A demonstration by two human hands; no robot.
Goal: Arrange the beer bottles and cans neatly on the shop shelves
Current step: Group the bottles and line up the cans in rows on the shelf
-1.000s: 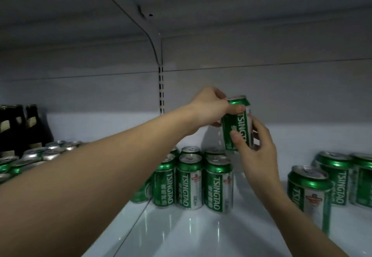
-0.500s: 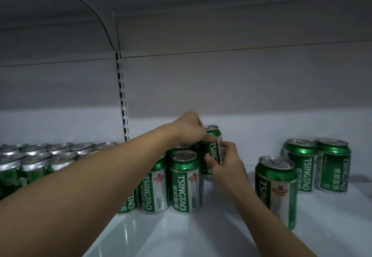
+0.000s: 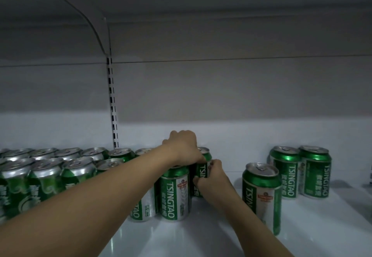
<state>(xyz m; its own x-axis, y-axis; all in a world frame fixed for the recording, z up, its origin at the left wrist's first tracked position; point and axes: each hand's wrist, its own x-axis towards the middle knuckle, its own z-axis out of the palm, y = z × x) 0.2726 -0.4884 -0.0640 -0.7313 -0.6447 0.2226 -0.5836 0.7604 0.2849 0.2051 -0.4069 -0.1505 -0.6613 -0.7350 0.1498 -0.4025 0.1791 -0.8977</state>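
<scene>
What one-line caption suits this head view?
Both hands, left hand and right hand, hold a green can beside grouped cans on the shelf.

The left hand [image 3: 184,148] reaches in from the lower left of the frame, arm stretched diagonally, knuckles up, fingers curled down over the top of a green can [image 3: 203,168]. The right hand [image 3: 211,178] rises from the lower right, its fingers pinching that can's side.

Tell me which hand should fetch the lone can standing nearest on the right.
Probably the right hand: it is on the side of the lone can, beside it. The left hand would have to cross over; both now grip the can being placed.
</scene>
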